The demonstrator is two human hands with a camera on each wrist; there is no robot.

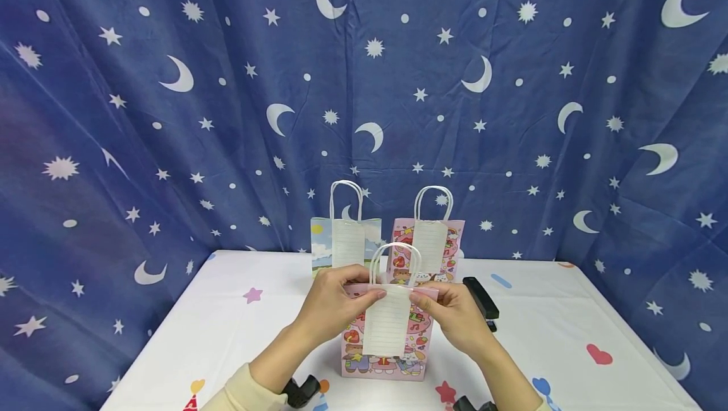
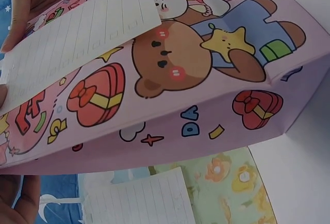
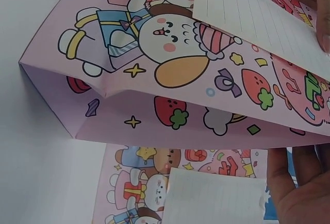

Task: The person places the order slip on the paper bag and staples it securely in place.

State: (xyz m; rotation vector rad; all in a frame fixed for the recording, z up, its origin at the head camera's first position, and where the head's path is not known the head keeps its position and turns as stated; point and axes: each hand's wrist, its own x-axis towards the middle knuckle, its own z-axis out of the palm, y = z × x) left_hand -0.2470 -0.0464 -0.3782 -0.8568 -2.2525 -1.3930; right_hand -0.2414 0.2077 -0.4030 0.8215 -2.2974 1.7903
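— So, where is the pink paper bag sitting?
— Upright on the tabletop, near the front edge, with a lined note hanging down its front face from the rim.
— And the hands?
— The left hand pinches the top edge of the bag at the left of the white handles; the right hand pinches the same edge at the right, thumb and fingers closed on the paper.
— What crowds it?
— Behind it, two more bags stand side by side: a blue-and-green bag and a second pink bag, close but apparently not touching it. A black object, possibly a stapler, lies just right of the right hand.
— Free room?
— Wide bare stretches of tabletop left and right.
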